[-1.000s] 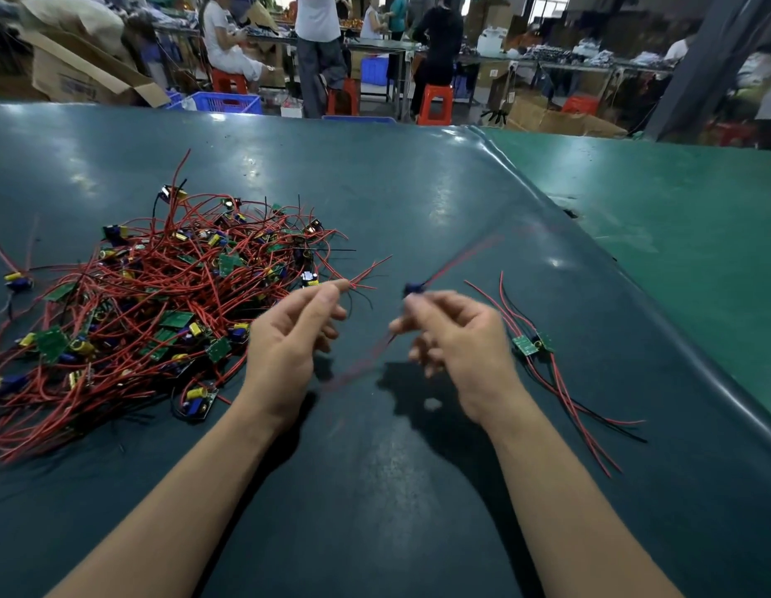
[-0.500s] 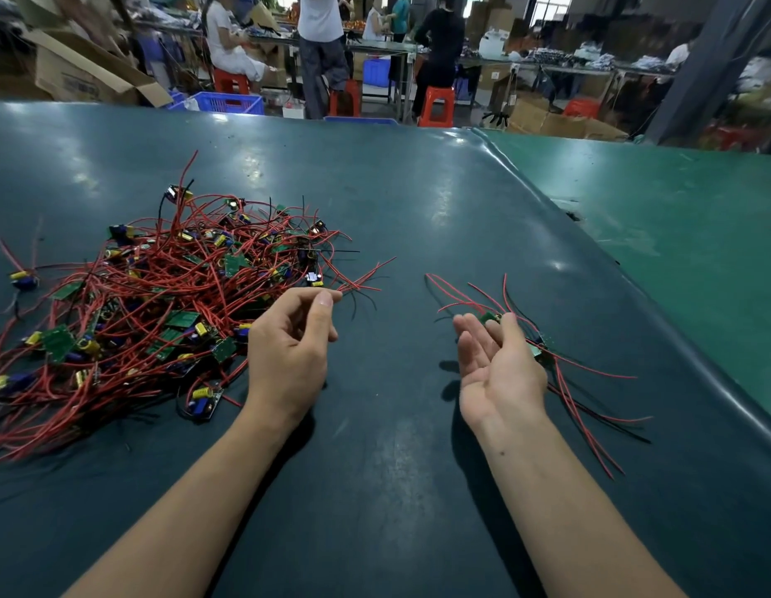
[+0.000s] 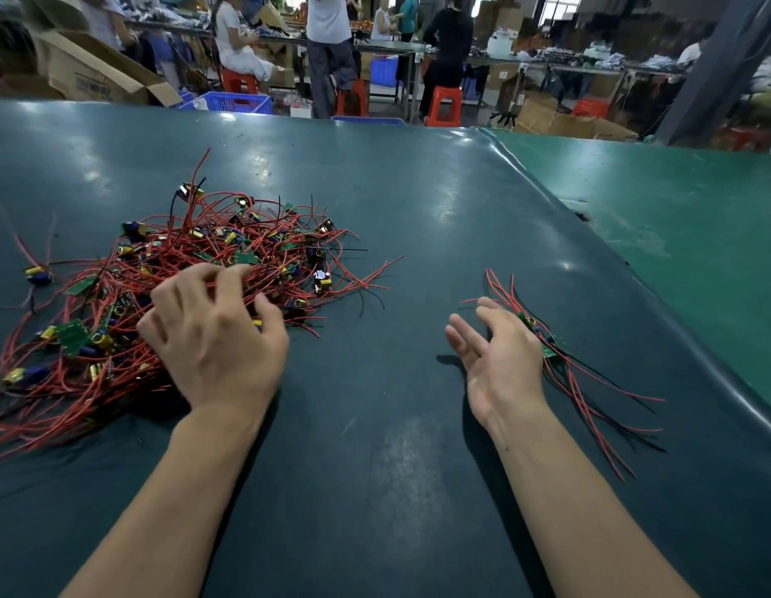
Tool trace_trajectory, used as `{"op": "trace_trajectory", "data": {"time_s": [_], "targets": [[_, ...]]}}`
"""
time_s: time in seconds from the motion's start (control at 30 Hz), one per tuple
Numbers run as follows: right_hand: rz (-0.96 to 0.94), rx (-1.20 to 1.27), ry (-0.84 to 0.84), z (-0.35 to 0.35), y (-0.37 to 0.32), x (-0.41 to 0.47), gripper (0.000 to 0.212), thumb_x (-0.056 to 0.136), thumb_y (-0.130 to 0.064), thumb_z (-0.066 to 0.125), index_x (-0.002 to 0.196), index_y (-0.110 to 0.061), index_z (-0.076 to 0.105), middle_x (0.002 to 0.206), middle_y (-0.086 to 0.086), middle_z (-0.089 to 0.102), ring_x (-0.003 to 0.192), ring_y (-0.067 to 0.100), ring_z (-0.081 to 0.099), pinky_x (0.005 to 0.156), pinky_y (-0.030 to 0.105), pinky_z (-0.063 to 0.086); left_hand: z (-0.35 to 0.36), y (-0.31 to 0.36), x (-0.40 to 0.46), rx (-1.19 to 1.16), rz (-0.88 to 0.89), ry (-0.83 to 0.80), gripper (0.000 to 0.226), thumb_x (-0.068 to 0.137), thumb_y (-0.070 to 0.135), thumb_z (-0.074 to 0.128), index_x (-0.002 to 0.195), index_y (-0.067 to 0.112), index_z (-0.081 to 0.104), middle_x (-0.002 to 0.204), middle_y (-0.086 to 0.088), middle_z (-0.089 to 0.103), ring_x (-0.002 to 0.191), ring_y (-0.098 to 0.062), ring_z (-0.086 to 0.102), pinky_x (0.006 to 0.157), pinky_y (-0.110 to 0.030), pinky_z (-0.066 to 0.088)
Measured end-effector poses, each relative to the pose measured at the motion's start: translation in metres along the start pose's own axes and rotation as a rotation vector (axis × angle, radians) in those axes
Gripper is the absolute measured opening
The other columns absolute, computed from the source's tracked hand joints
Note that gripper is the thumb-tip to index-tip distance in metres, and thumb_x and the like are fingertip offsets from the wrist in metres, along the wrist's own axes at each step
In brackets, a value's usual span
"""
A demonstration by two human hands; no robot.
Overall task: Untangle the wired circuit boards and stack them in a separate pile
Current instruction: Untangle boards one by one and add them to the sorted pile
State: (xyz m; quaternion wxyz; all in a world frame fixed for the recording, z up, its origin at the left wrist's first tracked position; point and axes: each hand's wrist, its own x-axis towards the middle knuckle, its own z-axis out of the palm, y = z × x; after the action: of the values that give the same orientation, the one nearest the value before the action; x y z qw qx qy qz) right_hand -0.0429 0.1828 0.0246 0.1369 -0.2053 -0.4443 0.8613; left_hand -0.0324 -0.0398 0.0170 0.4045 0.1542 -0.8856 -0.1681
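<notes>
Covering the bench, a dark green mat [image 3: 375, 425]; both hands' fingers spread, empty.

The left hand [image 3: 211, 334] covers part of the tangled heap of red-wired green circuit boards [image 3: 168, 295], its fingertips blurred; whether they hold a wire cannot be told. The heap runs off the picture's left edge.
</notes>
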Motion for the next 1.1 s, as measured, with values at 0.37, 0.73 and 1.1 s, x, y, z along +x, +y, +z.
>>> {"op": "trace_trajectory", "data": {"time_s": [0.37, 0.73, 1.1], "targets": [[-0.292, -0.566, -0.246, 0.009, 0.017, -0.011, 0.023, 0.093, -0.003, 0.055, 0.081, -0.017, 0.069, 0.07, -0.003, 0.068, 0.054, 0.005, 0.055, 0.042, 0.015, 0.04, -0.003, -0.009, 0.007, -0.04, -0.091, 0.02, 0.023, 0.093, 0.031, 0.061, 0.1, 0.014, 0.074, 0.104, -0.012, 0.068, 0.103, -0.038, 0.052, 0.085, -0.048, 0.036], [0.052, -0.316, -0.662, 0.016, 0.017, -0.023, 0.04, 0.08, -0.04, 0.068, 0.106, -0.011, 0.069, 0.088, 0.002, 0.07, 0.061, 0.013, 0.062, 0.04, 0.024, 0.047, 0.001, 0.03, -0.019, -0.613, 0.632, -0.093, 0.019, 0.096, 0.016, 0.057, 0.098, 0.004, 0.071, 0.096, -0.007, 0.07, 0.086, -0.026, 0.065, 0.074, -0.044, 0.052], [0.114, -0.231, -0.935, 0.01, 0.02, -0.017, 0.028, 0.083, -0.024, 0.068, 0.11, -0.017, 0.071, 0.102, 0.003, 0.073, 0.09, 0.014, 0.068, 0.072, 0.024, 0.057, 0.0, 0.038, -0.026, -0.813, 0.474, -0.217, 0.017, 0.085, -0.003, 0.066, 0.101, 0.001, 0.072, 0.094, -0.005, 0.071, 0.086, -0.01, 0.064, 0.08, -0.021, 0.051]]}}
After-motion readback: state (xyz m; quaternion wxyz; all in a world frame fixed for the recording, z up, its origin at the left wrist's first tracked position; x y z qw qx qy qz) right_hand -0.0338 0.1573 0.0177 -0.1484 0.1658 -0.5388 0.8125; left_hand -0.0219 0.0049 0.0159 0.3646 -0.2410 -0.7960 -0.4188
